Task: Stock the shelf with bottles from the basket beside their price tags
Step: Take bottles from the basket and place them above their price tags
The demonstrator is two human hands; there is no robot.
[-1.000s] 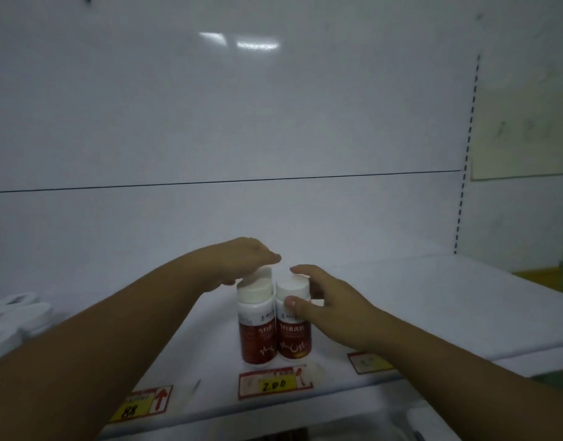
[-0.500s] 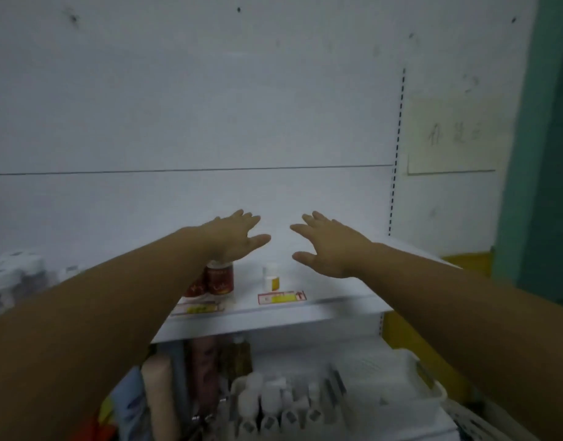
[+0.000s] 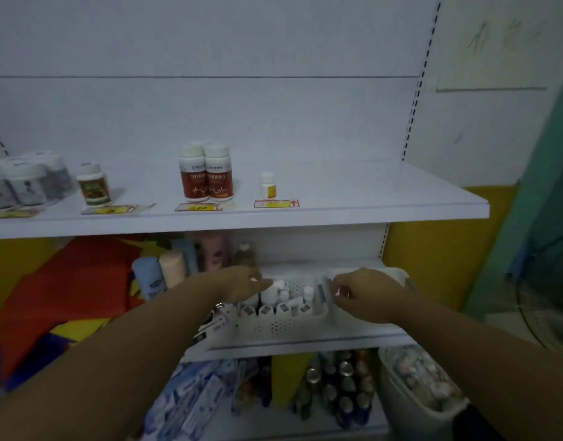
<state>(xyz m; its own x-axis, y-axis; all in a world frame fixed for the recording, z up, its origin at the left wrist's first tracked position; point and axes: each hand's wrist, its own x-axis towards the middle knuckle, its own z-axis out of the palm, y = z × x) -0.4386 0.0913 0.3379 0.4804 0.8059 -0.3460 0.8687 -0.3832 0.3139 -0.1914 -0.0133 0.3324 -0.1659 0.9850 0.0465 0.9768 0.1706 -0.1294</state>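
Observation:
A white perforated basket [image 3: 283,326] stands on the middle shelf and holds several small white bottles [image 3: 273,296]. My left hand [image 3: 242,286] reaches in from the left, its fingertips at the cap of one white bottle. My right hand [image 3: 366,296] hovers at the basket's right rim with curled fingers; blur hides whether it holds anything. On the top shelf [image 3: 369,198] two red-brown bottles [image 3: 206,176] stand behind a price tag [image 3: 197,207]. A small white bottle with a yellow label [image 3: 268,186] stands behind another tag [image 3: 276,204].
White jars [image 3: 25,183] and a green-labelled bottle [image 3: 93,186] stand at the top shelf's left. A second white basket [image 3: 398,275] sits right of the first. Tubes [image 3: 159,275] and a red cloth [image 3: 66,281] lie left. Cans [image 3: 343,386] and a white bin [image 3: 413,393] are below.
Both hands left the red-brown bottles on the top shelf and dropped to the basket on the shelf below. The view has pulled back and tilted down.

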